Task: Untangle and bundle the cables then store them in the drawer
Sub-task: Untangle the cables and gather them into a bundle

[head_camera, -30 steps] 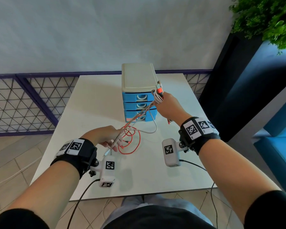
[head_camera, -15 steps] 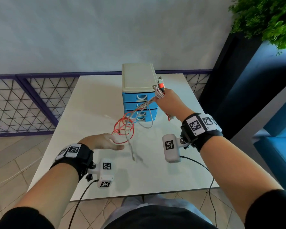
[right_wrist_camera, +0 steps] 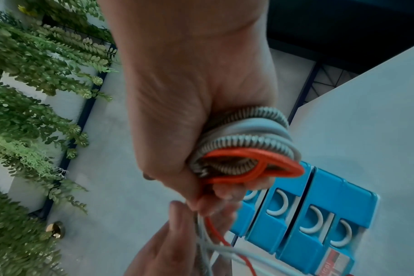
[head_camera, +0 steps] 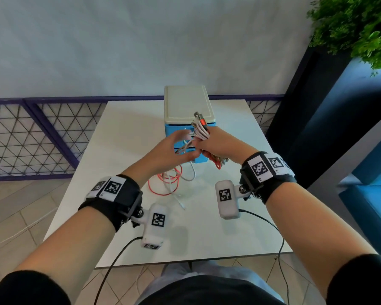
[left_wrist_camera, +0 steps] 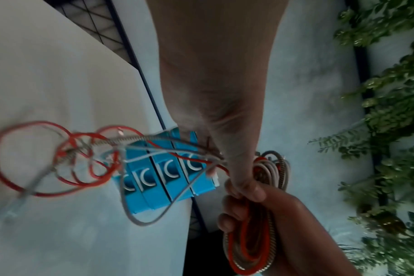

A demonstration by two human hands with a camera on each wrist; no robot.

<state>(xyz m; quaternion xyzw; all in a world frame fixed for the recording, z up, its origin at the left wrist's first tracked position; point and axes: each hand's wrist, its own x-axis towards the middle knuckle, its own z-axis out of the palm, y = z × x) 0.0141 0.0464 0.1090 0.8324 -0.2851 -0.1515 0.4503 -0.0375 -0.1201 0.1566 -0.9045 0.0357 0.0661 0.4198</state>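
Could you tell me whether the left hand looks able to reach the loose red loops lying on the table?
Probably yes: the left hand hovers just above the red loops, nothing lying between them.

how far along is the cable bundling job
Partly done: the right hand grips a coiled bundle of cables. In hand: the left hand feeds the strands into it. Left: loose red and white loops on the table; the drawers look closed.

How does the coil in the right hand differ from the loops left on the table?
The coil is wound tight and gripped in the right hand, off the table. The loops are loose, sprawled wide and hang down to the table. Both are the same red, white and braided cables, joined by strands passing the left hand.
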